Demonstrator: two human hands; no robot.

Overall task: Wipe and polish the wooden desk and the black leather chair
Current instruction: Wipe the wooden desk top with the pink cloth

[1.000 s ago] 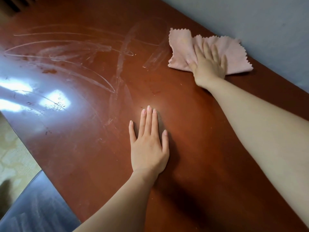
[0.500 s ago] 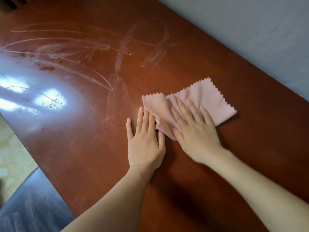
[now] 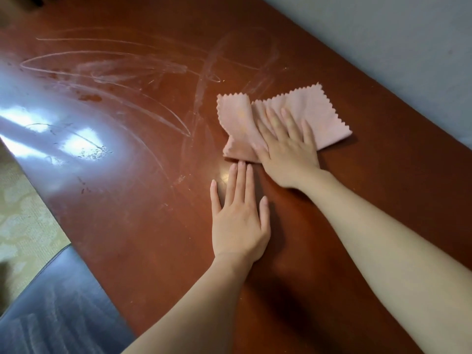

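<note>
Desk of glossy reddish-brown wood fills most of the view, running from the near right corner to the far left, with a pale grey wall along its far right edge. Past the desk's left edge, the black leather chair shows at the near left corner, its surface dull and streaked, and beyond it lies a pale patterned floor. Whitish curved smears sweep across the far left half of the desk top, and bright window glare sits on its left side among small specks. A pink cloth with zigzag-cut edges lies flat on the desk right of centre, its left part rumpled into a fold. The right hand presses palm down on the cloth's near part, fingers straight and slightly spread, the thumb stretched out to the left over the fold. The left hand lies flat on the bare wood just nearer, its three middle fingers straight and pressed together, the little finger and thumb set apart; its fingertips end just beside the cloth's near edge, and contact cannot be told.
</note>
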